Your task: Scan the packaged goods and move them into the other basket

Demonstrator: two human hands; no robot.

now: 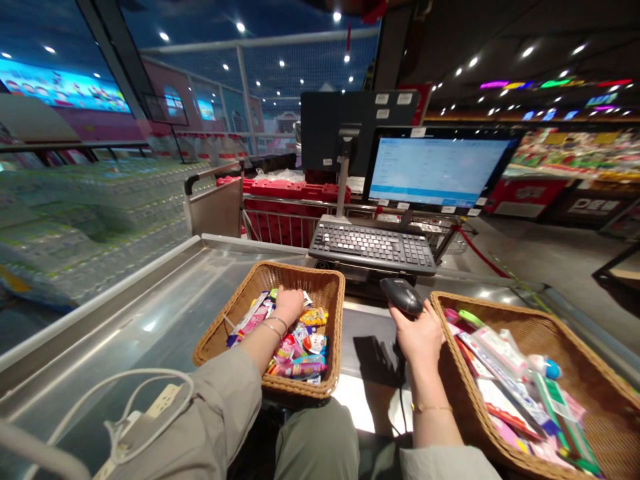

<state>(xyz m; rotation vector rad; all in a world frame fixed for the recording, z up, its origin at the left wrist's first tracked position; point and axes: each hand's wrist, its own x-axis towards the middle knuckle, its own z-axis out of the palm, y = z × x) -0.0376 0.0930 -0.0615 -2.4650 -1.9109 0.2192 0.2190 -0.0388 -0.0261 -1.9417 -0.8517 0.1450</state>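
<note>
My left hand [289,304] reaches into the left wicker basket [231,311] and closes among colourful small snack packets [300,347]; what its fingers grip is hidden. My right hand [419,333] is wrapped round the handle of a black barcode scanner [403,295], held upright between the two baskets, its cable hanging down. To the right stands a second wicker basket [590,373] holding several packets and toothbrush-like packs [505,380].
A black keyboard [373,248] sits behind the baskets, with a lit checkout screen [440,170] and a dark monitor back [345,130] above it. A steel counter [150,300] runs left, carrying a white power strip and cable [145,413]. Red shopping carts [290,207] stand beyond.
</note>
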